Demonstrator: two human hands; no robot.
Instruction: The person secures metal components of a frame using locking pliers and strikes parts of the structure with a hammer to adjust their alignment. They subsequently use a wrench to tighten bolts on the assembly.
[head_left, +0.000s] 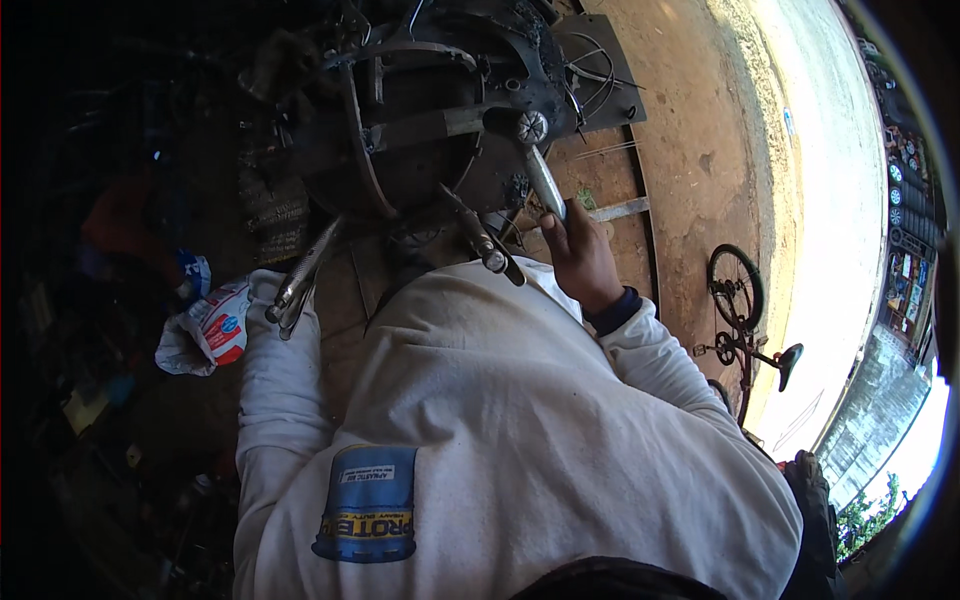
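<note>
My right hand (582, 258) is raised in front of my chest and closed around the lower end of a shiny metal tube (545, 182). The tube runs up to a dark bicycle wheel and frame assembly (430, 120) lying before me. A second metal rod with a round end (483, 243) slants down from that assembly toward my chest. My left hand is hidden; only its white sleeve (265, 340) shows. Paired metal bars (300, 280) stick out right at the cuff. I cannot tell whether they are held.
A crumpled white, red and blue bag (208, 330) lies at left among dark clutter. A wooden board floor (600, 190) lies under the assembly. A small bicycle (742, 315) stands at right on reddish ground, beside a bright paved road (830, 200).
</note>
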